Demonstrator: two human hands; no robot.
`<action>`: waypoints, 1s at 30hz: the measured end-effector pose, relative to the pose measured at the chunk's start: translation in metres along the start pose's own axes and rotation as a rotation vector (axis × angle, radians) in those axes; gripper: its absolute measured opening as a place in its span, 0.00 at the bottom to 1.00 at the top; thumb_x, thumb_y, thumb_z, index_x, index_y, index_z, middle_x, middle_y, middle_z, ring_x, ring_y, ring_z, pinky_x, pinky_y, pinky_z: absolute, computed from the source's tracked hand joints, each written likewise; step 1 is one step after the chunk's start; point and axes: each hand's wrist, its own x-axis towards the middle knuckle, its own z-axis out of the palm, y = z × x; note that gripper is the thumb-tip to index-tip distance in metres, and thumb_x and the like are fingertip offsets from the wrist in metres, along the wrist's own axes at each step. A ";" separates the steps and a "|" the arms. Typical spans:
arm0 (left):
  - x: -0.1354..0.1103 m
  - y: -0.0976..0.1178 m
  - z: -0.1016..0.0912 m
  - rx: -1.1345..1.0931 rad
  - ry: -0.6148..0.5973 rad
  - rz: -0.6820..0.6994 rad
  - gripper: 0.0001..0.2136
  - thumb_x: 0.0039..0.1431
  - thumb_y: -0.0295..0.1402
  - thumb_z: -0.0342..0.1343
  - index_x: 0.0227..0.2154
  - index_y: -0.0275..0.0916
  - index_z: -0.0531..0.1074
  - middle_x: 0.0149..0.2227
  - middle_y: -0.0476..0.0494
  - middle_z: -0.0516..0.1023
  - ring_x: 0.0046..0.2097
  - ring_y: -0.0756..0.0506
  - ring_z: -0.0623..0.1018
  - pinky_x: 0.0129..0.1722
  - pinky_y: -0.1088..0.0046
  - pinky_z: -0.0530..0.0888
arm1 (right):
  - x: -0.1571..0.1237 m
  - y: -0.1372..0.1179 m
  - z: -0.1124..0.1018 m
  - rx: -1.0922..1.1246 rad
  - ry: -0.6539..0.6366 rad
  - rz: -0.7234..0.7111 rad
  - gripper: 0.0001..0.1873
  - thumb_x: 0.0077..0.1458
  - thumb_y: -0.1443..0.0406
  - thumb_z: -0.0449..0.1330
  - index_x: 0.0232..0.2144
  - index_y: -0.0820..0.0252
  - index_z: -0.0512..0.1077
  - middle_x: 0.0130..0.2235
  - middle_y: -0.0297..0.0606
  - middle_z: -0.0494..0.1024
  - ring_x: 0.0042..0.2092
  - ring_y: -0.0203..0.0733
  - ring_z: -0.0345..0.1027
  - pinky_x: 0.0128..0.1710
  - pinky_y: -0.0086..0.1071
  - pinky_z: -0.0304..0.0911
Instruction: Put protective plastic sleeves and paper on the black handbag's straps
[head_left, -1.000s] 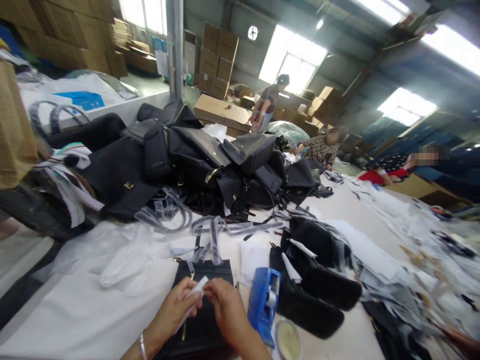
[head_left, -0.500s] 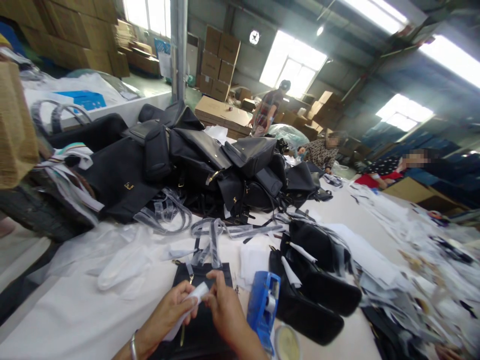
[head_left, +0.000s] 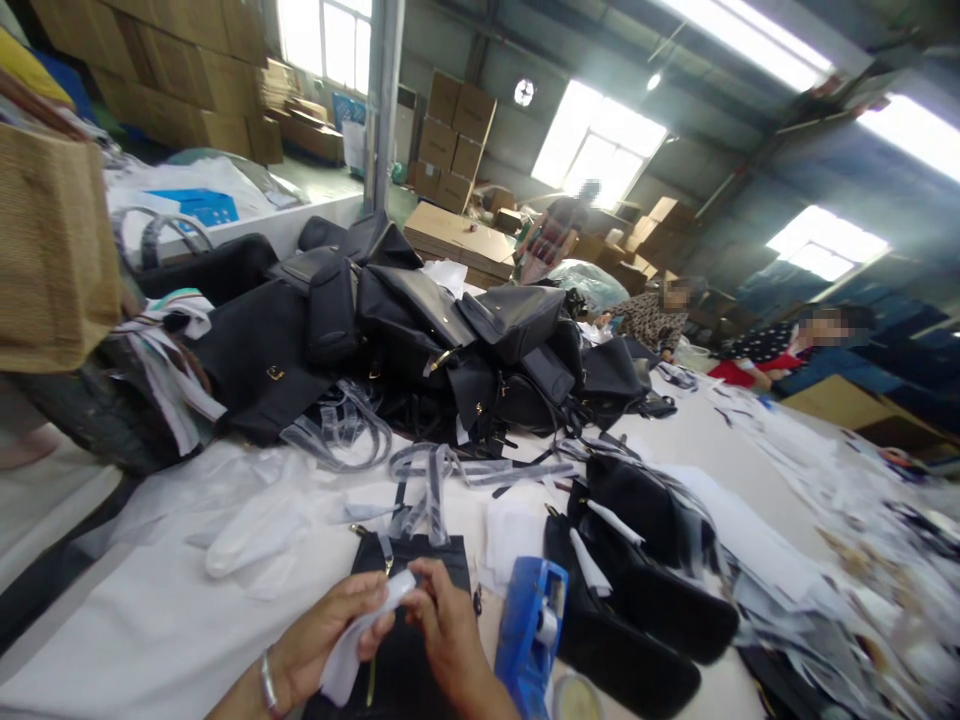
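Between my two hands is a rolled strip of white paper [head_left: 346, 655], held above a black bag [head_left: 420, 640] that lies on the table. My left hand [head_left: 330, 625] is closed round the roll's middle, thumb on top. At the roll's upper end, my right hand [head_left: 446, 620] pinches it with thumb and fingers. The bag has a gold zip and handles [head_left: 433, 500] wrapped in clear plastic. Right of my right hand stands a blue tape dispenser [head_left: 529, 630] with a roll in it.
Black bags [head_left: 420, 310] are heaped at the back. More black bags [head_left: 630, 590] with white paper rolls on them lie right of the dispenser. A stack of white paper sheets [head_left: 506, 540] sits behind it. A round tub [head_left: 576, 697] is at the front edge. Several people work beyond.
My right fingers have curled in closer on the paper roll's upper end. More of the paper's lower end shows below my left hand. The view has shifted slightly left.
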 end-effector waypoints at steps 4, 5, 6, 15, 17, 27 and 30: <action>0.001 -0.002 -0.008 -0.107 -0.016 -0.055 0.10 0.56 0.33 0.61 0.36 0.32 0.71 0.23 0.49 0.69 0.20 0.57 0.64 0.20 0.83 0.58 | 0.004 0.004 0.000 -0.069 -0.025 -0.178 0.15 0.63 0.65 0.49 0.51 0.53 0.66 0.44 0.39 0.76 0.43 0.40 0.70 0.41 0.30 0.64; 0.001 -0.002 -0.007 -0.104 -0.023 -0.050 0.10 0.56 0.33 0.61 0.36 0.32 0.71 0.23 0.49 0.69 0.20 0.57 0.64 0.20 0.82 0.58 | 0.005 0.005 -0.002 -0.079 -0.063 -0.212 0.17 0.62 0.66 0.48 0.53 0.52 0.65 0.46 0.41 0.75 0.43 0.40 0.70 0.41 0.30 0.65; 0.001 -0.001 -0.005 -0.089 -0.030 -0.042 0.10 0.56 0.34 0.60 0.36 0.32 0.71 0.23 0.49 0.69 0.19 0.57 0.64 0.20 0.82 0.58 | 0.006 0.006 -0.005 -0.080 -0.104 -0.224 0.20 0.62 0.67 0.48 0.56 0.52 0.63 0.46 0.41 0.75 0.42 0.40 0.70 0.41 0.31 0.65; 0.001 -0.008 0.017 0.337 0.130 0.218 0.14 0.57 0.45 0.57 0.32 0.37 0.66 0.25 0.48 0.74 0.22 0.53 0.67 0.22 0.79 0.61 | 0.012 0.002 -0.002 0.411 -0.071 0.286 0.24 0.57 0.50 0.54 0.48 0.60 0.66 0.28 0.32 0.71 0.24 0.35 0.65 0.21 0.26 0.61; 0.004 -0.014 0.015 0.475 0.195 0.286 0.16 0.56 0.47 0.57 0.32 0.38 0.66 0.24 0.49 0.73 0.22 0.52 0.67 0.22 0.78 0.62 | 0.016 -0.002 0.006 0.324 -0.043 0.239 0.18 0.56 0.51 0.57 0.38 0.59 0.68 0.27 0.31 0.71 0.24 0.33 0.63 0.21 0.25 0.58; 0.009 -0.024 0.011 0.512 0.328 0.404 0.14 0.57 0.46 0.56 0.32 0.38 0.67 0.25 0.49 0.74 0.24 0.50 0.70 0.24 0.76 0.66 | 0.034 0.009 0.029 0.304 0.078 0.326 0.28 0.56 0.40 0.46 0.28 0.58 0.64 0.20 0.27 0.64 0.20 0.32 0.58 0.20 0.26 0.57; 0.005 -0.018 0.007 0.287 0.396 0.368 0.15 0.54 0.45 0.60 0.33 0.37 0.69 0.27 0.47 0.76 0.25 0.50 0.72 0.26 0.76 0.68 | 0.025 0.016 0.028 0.518 0.042 0.423 0.32 0.54 0.38 0.44 0.39 0.59 0.64 0.26 0.31 0.70 0.19 0.32 0.60 0.17 0.26 0.58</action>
